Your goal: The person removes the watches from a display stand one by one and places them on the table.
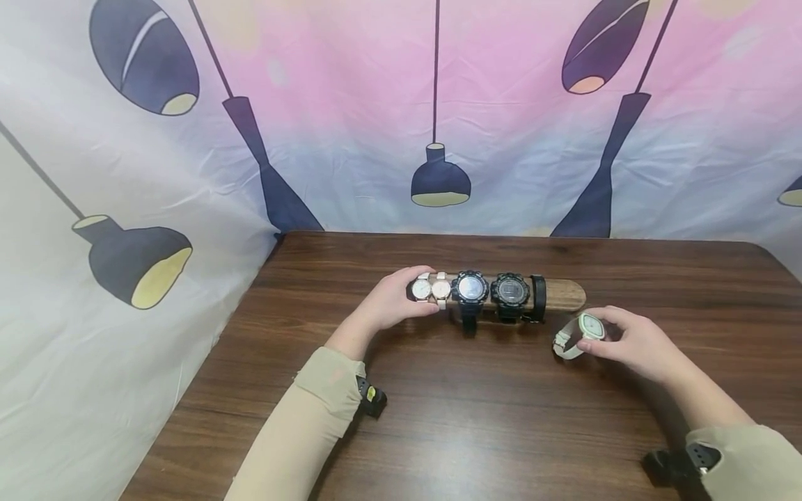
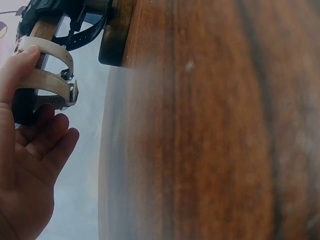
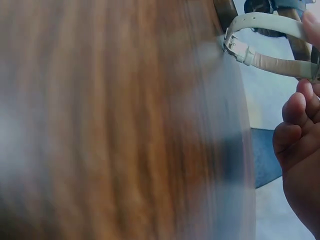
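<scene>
Wood grain runs all over the surface (image 1: pixel 476 403), dark brown and streaky, with a glossy patch near the front. Sitting on it is a rounded wooden bar (image 1: pixel 566 295), lighter in tone, wearing a row of watches. From the left: a slim round watch (image 1: pixel 421 289) and a second slim watch (image 1: pixel 441 289), both on pale straps, then a chunky black watch (image 1: pixel 471 286) and another chunky black one (image 1: pixel 511 290) with knobbly bezels, plus a plain black band (image 1: pixel 538 296).

As for the hands, the left hand (image 1: pixel 397 299) is curled round the bar's left end, thumb up against the pale straps. The right hand (image 1: pixel 635 341) has thumb and finger pinched on the case of a white watch (image 1: pixel 591 325), just off the bar's bare right end, on the near side. That one's got a squarish, soft-cornered face, and its smooth strap is buckled into a loop with a metal buckle.
</scene>
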### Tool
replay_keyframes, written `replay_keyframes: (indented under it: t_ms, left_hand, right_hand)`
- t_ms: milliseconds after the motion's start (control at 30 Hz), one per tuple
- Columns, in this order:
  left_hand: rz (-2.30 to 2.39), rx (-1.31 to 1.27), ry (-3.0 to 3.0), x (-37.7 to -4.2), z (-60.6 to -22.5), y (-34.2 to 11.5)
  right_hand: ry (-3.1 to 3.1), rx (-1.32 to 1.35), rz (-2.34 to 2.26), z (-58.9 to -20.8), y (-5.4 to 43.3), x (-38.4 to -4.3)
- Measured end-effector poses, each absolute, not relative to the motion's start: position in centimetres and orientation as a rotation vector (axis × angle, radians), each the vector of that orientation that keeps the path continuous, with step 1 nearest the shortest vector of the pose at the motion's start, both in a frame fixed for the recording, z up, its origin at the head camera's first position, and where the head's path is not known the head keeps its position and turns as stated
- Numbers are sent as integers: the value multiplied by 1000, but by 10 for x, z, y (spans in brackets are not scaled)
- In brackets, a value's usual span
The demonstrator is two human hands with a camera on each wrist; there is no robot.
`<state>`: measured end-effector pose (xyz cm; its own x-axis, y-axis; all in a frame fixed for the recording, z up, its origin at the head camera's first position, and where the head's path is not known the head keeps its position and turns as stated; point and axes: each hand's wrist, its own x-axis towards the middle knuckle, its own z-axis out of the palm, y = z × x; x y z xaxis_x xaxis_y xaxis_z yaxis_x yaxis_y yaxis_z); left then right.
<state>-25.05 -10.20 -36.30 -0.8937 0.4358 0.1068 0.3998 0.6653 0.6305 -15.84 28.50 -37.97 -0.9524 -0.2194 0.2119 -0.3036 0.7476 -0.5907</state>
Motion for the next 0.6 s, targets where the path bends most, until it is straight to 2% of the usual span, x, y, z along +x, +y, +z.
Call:
replay_keyframes:
  t_ms: [600]
  left_hand:
    - [1096, 815, 2836, -253, -366, -103]
  right_hand:
    - [-2719, 566, 1164, -388, 260, -153]
